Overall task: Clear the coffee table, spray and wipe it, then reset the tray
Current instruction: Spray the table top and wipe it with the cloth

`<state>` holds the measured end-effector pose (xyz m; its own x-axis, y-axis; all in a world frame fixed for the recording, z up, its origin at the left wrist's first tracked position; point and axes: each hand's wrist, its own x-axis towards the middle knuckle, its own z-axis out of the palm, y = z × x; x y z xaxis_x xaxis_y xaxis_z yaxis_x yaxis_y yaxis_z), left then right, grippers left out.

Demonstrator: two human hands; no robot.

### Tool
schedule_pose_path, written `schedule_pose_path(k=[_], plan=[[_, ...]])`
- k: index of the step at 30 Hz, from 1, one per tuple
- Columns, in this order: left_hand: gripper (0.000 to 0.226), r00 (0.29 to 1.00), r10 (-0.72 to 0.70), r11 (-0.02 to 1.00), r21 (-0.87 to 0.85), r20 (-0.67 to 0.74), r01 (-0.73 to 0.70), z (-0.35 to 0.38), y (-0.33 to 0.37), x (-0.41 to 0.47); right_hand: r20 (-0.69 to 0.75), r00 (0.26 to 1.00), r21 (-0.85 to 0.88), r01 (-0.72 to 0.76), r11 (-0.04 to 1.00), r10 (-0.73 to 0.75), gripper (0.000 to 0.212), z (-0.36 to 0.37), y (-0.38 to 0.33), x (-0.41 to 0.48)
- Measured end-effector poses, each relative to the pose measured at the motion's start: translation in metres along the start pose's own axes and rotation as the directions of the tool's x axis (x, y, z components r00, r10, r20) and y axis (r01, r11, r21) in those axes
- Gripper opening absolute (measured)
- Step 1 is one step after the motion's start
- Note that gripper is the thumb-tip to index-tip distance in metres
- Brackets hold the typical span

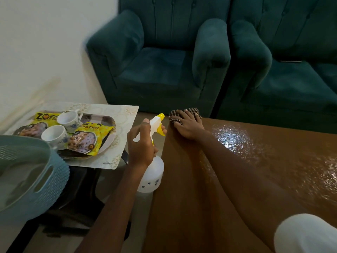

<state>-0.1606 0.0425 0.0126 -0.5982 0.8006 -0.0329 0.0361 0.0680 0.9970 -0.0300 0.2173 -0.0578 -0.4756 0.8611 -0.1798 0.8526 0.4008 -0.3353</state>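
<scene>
Coffee table surface (273,157) lies bare in front of me, with nothing standing on it and a wide patch of spray droplets shining across its right half, so I judge the clearing done and the spraying done or nearly so. My left hand (140,145) hangs just off the near-left edge, its fingers (162,129) curled tight round the neck of the spray bottle (152,170), with the yellow nozzle pointing toward the far corner. My right hand (187,126) rests at that far-left corner, fingers spread flat and pressing a striped cloth (189,111) onto the wood. Wiping seems only to be starting: the cloth sits at the corner, and the wet patch lies well apart from it, untouched.

Off to my left the tray (107,119) waits on a pale placemat (125,114), carrying two white cups (68,117) and yellow snack packets (83,141). A teal basket (54,170) stands near it. What is left, as I see it, is to wipe the whole top dry, put the bottle down and bring the tray back.
</scene>
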Motion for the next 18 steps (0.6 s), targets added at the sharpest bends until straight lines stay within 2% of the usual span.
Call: schedule_pose_path(k=[6, 7, 9, 10, 14, 16, 18], plan=[[0.076, 1.000, -0.006, 1.000, -0.012, 0.004, 0.006, 0.002, 0.008, -0.009, 0.004, 0.976, -0.040, 0.220, 0.975, -0.220, 0.046, 0.015, -0.005, -0.065], [0.071, 1.000, 0.007, 1.000, -0.003, 0.009, -0.007, 0.003, 0.010, -0.011, 0.004, 0.970, -0.059, 0.243, 0.968, -0.243, 0.047, 0.019, -0.003, -0.081], [0.043, 0.998, 0.056, 0.998, 0.020, 0.014, -0.057, 0.006, 0.016, -0.016, -0.004, 0.967, -0.103, 0.254, 0.962, -0.256, 0.050, 0.025, 0.008, -0.108], [0.031, 0.996, 0.087, 0.995, 0.040, 0.007, -0.088, 0.008, 0.019, -0.018, -0.021, 0.974, -0.120, 0.220, 0.968, -0.224, 0.051, 0.027, 0.015, -0.119], [0.027, 0.991, 0.135, 0.988, 0.072, 0.005, -0.135, 0.016, 0.024, -0.031, -0.151, 0.984, -0.110, -0.111, 0.988, 0.093, 0.066, 0.030, 0.041, -0.150], [0.028, 0.988, 0.155, 0.985, 0.070, 0.018, -0.156, 0.020, 0.024, -0.038, -0.144, 0.978, -0.086, -0.165, 0.983, 0.151, 0.059, 0.032, 0.040, -0.160], [0.029, 0.983, 0.180, 0.982, 0.060, 0.031, -0.182, 0.028, 0.025, -0.047, -0.141, 0.980, -0.077, -0.154, 0.985, 0.142, 0.060, 0.034, 0.038, -0.170]])
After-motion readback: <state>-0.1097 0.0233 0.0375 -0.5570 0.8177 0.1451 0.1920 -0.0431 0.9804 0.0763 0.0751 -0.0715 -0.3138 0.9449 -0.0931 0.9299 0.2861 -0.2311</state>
